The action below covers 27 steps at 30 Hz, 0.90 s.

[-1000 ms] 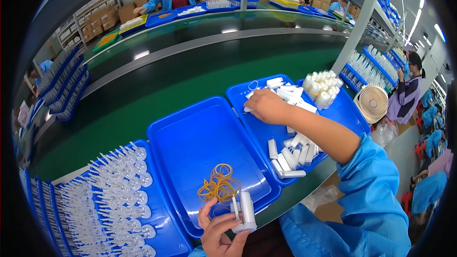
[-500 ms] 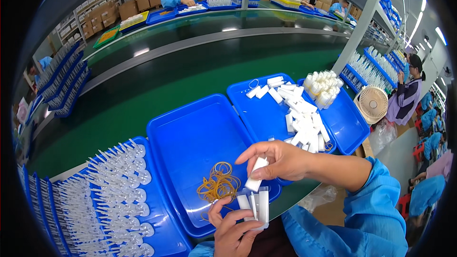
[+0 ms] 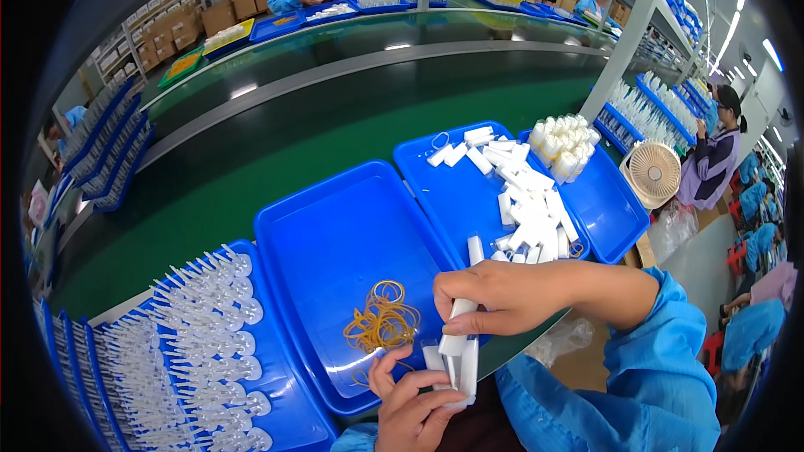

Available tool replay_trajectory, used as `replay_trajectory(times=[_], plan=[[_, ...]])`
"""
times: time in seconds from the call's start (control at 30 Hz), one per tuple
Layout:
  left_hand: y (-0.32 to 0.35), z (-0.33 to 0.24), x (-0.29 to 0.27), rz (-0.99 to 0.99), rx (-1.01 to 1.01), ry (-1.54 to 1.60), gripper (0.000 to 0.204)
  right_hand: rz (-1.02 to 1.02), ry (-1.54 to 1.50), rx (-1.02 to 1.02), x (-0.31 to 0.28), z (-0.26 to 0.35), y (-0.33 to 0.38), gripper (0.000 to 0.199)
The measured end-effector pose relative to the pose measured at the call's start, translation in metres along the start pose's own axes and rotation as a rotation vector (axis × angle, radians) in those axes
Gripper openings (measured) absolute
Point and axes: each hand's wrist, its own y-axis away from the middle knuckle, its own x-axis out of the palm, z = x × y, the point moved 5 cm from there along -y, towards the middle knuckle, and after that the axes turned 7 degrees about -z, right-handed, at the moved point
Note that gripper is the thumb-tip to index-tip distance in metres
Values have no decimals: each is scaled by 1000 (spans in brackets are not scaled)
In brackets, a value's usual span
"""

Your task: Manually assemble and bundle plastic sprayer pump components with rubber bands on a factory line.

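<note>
My left hand (image 3: 410, 408) is closed around the lower part of a clear-cased group of white rectangular pieces (image 3: 467, 372), held upright with a gap showing between them. Above it, my right hand (image 3: 507, 291) pinches a white rectangular block (image 3: 458, 322) between thumb and fingers. The block's lower end meets the top of the group; whether it sits inside is hard to tell. Just left of both hands, a tangle of tan rubber bands (image 3: 381, 322) lies in a blue tray (image 3: 322, 226). Beyond my right hand, a second blue tray (image 3: 431, 180) holds a heap of similar white blocks (image 3: 532, 213).
Bundled white pieces (image 3: 563, 146) stand in a right-hand blue tray (image 3: 615, 222), beside a beige fan (image 3: 653, 177). At left, another tray (image 3: 289, 406) carries rows of clear stemmed plastic parts (image 3: 201, 343). A green belt (image 3: 335, 117) runs behind; co-workers sit across it.
My right hand has come down and slightly right, bringing the white block onto the group in my left hand. Its extended index finger has curled in. My left hand stays nearly still.
</note>
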Motion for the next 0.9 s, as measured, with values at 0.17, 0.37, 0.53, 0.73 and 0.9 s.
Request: replay_trajectory(times=[0.17,0.37,0.53,0.73,0.9], plan=[[1,-5,1,71,96,-43,10,80,-118,-33,3,-4,0,18],[2,-4,-1,22,81,-84,11,101,150,-107,9,2,0,19],[8,-6,-2,15,186,-150,12,149,-266,41,13,-4,3,19],[7,-13,-6,-59,277,-154,15,194,-232,26,22,-4,5,17],[14,7,-6,-258,392,-169,47,126,-20,-138,41,8,10,13]])
